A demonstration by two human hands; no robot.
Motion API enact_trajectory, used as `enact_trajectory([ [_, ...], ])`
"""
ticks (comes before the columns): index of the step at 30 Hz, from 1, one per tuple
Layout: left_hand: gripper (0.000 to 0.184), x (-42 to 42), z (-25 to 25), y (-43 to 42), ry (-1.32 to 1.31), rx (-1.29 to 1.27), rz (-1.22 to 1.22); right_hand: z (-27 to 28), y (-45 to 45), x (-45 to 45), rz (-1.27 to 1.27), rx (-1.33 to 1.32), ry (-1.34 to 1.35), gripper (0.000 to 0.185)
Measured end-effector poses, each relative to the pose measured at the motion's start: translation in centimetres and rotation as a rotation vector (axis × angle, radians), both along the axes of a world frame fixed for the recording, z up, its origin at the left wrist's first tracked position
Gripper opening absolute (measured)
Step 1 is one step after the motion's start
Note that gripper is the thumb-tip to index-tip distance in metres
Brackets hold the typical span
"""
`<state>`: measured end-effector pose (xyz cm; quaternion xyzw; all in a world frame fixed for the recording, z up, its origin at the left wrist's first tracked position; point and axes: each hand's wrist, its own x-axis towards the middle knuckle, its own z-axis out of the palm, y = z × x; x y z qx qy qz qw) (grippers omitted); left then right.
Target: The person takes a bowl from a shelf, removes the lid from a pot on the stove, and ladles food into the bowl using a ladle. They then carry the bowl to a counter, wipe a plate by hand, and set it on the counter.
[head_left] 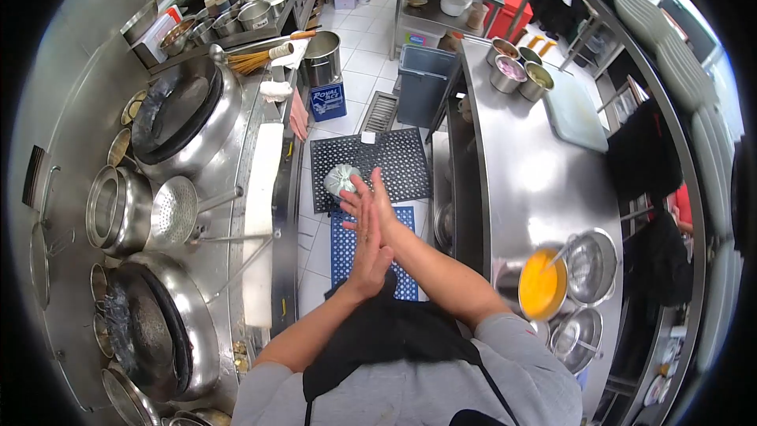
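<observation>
Black perforated mat (404, 162) below; left hand (367, 262) flat against right hand (382, 207)

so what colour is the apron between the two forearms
The apron is black, seen in the head view

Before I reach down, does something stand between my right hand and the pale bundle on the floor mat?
Nothing visible stands between the right hand and the pale bundle, which appears to rest on the black mat. The left hand lies against the right one, seemingly outside that path.
</observation>
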<state>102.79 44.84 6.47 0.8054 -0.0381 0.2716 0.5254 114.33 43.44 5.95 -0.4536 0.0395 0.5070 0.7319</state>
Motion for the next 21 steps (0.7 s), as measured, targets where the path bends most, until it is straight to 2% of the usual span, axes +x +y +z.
enact_trajectory([
  [2,0.076,4.0,-1.4,2.2,0.076,0.108,-0.035,-1.1,0.6,4.7,0.043,0.062,0.047,0.106],
  [4,0.075,7.9,-3.6,4.7,0.159,0.193,-0.066,-4.5,1.5,9.2,0.065,0.075,0.064,0.092],
  [5,0.069,9.4,-5.1,5.6,0.199,0.099,-0.052,-6.7,2.0,11.3,0.095,0.044,0.040,0.089],
  [6,0.066,10.6,-7.9,6.9,0.344,0.115,-0.081,-9.0,2.3,13.3,0.125,0.013,0.017,0.085],
  [8,0.061,12.4,-13.2,10.4,0.624,0.139,-0.139,-11.9,2.5,17.0,0.177,-0.301,-0.159,0.061],
  [9,0.055,13.5,-13.6,11.8,0.756,0.072,-0.161,-13.1,2.3,18.9,0.238,-0.478,-0.288,0.053],
  [10,0.050,14.7,-14.0,13.4,0.886,0.002,-0.185,-15.9,2.0,21.0,0.294,-0.478,-0.347,0.045],
  [12,0.040,16.3,-19.8,16.7,0.973,0.071,-0.235,-20.7,0.7,24.9,0.413,-0.525,-0.465,0.032],
  [13,0.037,17.2,-20.2,18.1,0.977,0.053,-0.174,-21.9,0.1,26.5,0.478,-0.565,-0.521,0.027],
  [14,0.035,18.5,-20.6,19.1,0.978,0.027,-0.115,-23.1,-1.3,27.8,0.509,-0.584,-0.525,0.026],
  [15,0.034,20.3,-20.8,19.7,0.981,-0.008,-0.056,-28.0,-3.4,29.3,0.578,-0.709,-0.655,0.032],
  [16,0.034,22.5,-20.4,20.5,1.009,-0.039,-0.029,-25.6,-4.7,30.5,0.655,-0.848,-0.825,0.041],
  [17,0.035,24.7,-19.1,22.1,1.045,-0.059,-0.006,-24.0,-5.0,33.0,0.826,-0.958,-0.732,0.048],
  [18,0.036,27.1,-18.4,23.9,1.077,-0.068,0.016,-23.1,-5.1,35.0,0.880,-1.043,-0.696,0.048],
  [19,0.039,29.3,-18.6,25.3,0.965,-0.038,0.025,-23.0,-5.3,37.0,0.852,-1.072,-0.766,0.048],
  [20,0.040,31.4,-18.6,26.8,0.990,-0.041,-0.002,-22.8,-5.5,39.4,0.845,-1.079,-0.812,0.047],
  [21,0.041,34.3,-17.0,28.2,1.013,-0.045,-0.031,-23.2,-5.9,41.8,0.736,-1.116,-0.718,0.046],
])
